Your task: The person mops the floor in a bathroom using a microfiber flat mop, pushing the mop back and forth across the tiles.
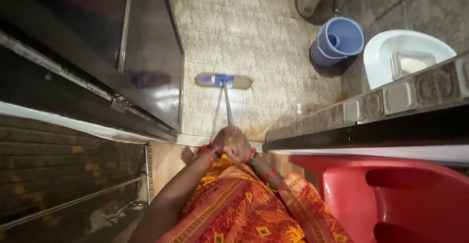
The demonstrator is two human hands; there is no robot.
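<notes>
On the tiled floor [254,33], flat mop [223,80]

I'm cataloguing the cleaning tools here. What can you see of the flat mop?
The flat mop has a wide tan pad with a blue bracket at its middle, joined to a thin grey metal-looking handle. Its head lies flat on the pale tiled floor inside the doorway. The handle slants back to the left hand and right hand, clasped together around its top.
</notes>
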